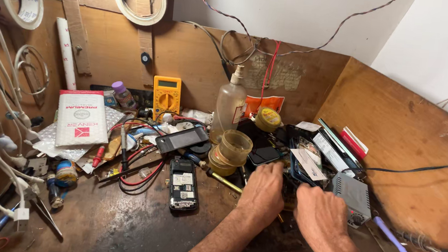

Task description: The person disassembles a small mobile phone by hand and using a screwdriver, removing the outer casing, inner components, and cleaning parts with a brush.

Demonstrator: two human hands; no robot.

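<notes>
Bench [118,225]: cluttered with a multimeter [166,97], a spray bottle [229,106] and tape rolls [230,152]. An opened phone [184,184] lies back up, long axis running away from the person, apparently set aside. Left hand [262,191] and right hand [322,215] rest knuckles-up at centre-right over dark phone parts [295,167]. Fingers are hidden; their grip cannot be told. Work appears unfinished.

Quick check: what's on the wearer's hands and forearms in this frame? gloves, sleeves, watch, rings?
Both hands are bare. The left hand and the right hand show no gloves, and no rings on the parts in view; the fingertips are hidden among the clutter. Both forearms are uncovered up to the frame edge: no sleeves, watch, wristband or strap. Nothing marked or taped on either.
</notes>
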